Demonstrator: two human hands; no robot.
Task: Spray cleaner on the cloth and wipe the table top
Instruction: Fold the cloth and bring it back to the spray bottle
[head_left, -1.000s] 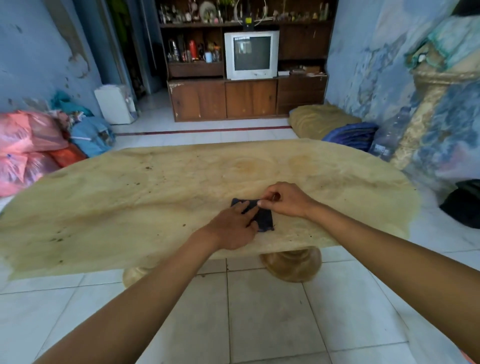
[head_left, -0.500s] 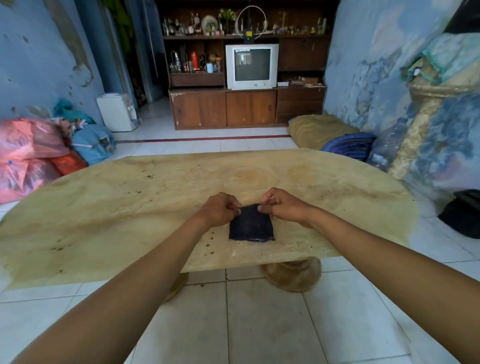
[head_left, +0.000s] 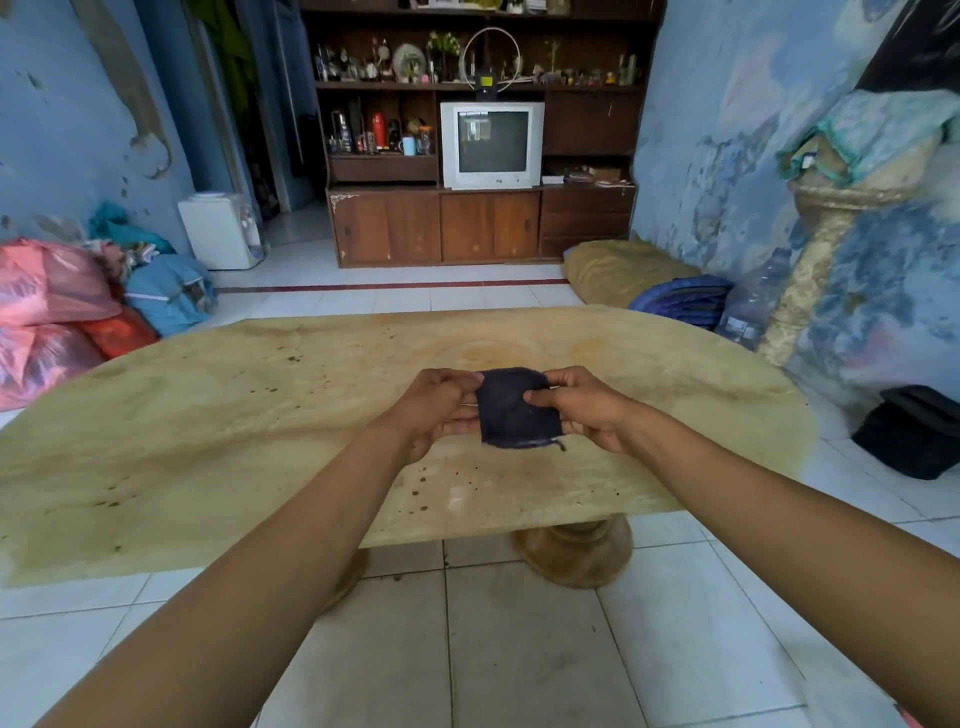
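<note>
Pinching from both sides, the dark cloth (head_left: 519, 408) is held between left hand (head_left: 436, 410) and right hand (head_left: 584, 408), lifted just above the table top (head_left: 208, 426); both equally near; no sprayer visible.

The cloth (head_left: 517, 408) pinched between both hands is dark, matt, fuzzy fabric (one loose thread trails from its lower corner). Beneath the grip, the table top (head_left: 260, 415) looks like polished yellowish stone, smooth, speckled with dark spots.

left hand (head_left: 435, 409): fingers curled, pinching | right hand (head_left: 584, 409): fingers curled, pinching | arms extended
</note>
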